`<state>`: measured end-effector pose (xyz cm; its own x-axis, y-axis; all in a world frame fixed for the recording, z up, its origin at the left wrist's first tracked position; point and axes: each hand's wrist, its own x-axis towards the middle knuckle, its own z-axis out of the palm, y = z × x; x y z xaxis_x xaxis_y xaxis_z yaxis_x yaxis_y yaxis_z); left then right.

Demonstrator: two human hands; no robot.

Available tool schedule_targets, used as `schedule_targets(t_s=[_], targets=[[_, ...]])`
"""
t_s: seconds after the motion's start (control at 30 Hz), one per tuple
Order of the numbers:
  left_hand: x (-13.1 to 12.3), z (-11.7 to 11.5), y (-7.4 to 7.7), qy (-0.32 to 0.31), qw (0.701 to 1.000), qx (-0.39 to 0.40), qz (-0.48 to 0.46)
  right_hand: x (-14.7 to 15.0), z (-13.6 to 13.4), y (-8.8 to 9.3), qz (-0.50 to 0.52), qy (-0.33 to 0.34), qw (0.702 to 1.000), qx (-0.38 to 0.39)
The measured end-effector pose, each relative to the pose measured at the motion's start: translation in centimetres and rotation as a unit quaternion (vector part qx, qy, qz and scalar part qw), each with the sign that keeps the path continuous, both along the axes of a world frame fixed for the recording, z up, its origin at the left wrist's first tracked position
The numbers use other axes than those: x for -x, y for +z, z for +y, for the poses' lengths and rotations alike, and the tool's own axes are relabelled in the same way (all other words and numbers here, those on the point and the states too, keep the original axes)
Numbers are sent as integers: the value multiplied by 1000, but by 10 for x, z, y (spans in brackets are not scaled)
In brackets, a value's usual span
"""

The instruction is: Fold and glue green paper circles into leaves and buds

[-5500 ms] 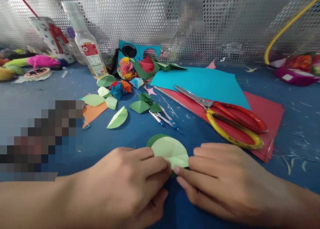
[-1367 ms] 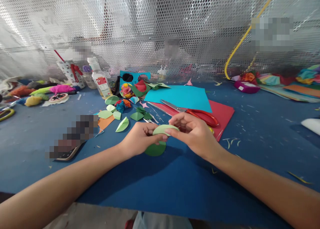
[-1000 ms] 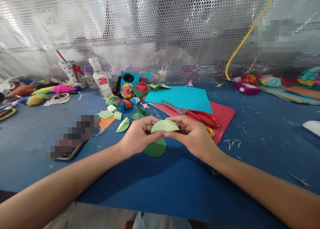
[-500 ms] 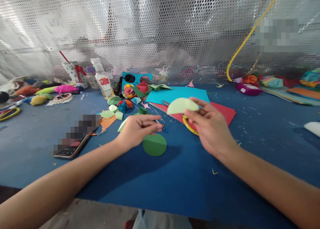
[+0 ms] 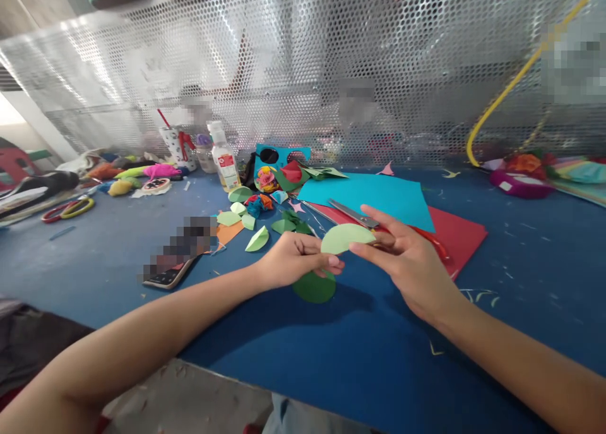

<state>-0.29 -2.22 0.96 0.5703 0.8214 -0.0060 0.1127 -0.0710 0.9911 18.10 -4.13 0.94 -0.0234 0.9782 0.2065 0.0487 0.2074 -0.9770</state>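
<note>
My right hand (image 5: 411, 263) pinches a folded light green paper half-circle (image 5: 345, 237) and holds it a little above the blue table (image 5: 341, 358). My left hand (image 5: 293, 266) is just left of it, fingers curled, fingertips touching the paper's lower left edge. Below both hands a dark green paper circle (image 5: 314, 287) lies flat on the table, partly hidden by my left fingers.
Red-and-yellow scissors (image 5: 360, 216) lie on cyan (image 5: 379, 197) and red paper sheets (image 5: 461, 235) behind my right hand. Folded green pieces (image 5: 258, 239), paper flowers (image 5: 258, 204), a glue bottle (image 5: 223, 159) and a phone (image 5: 173, 266) sit to the left. A perforated metal screen (image 5: 303, 74) closes the back.
My right hand has brought the light green piece back down from over the scissors towards my left hand, which now touches it. The camera has swung to the left.
</note>
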Motion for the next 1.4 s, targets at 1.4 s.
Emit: schedule_targets(t_s=[1.4], targets=[[5,9,-4,-15,997,-63,33,-23,5,-2,-381,145,834,-372]])
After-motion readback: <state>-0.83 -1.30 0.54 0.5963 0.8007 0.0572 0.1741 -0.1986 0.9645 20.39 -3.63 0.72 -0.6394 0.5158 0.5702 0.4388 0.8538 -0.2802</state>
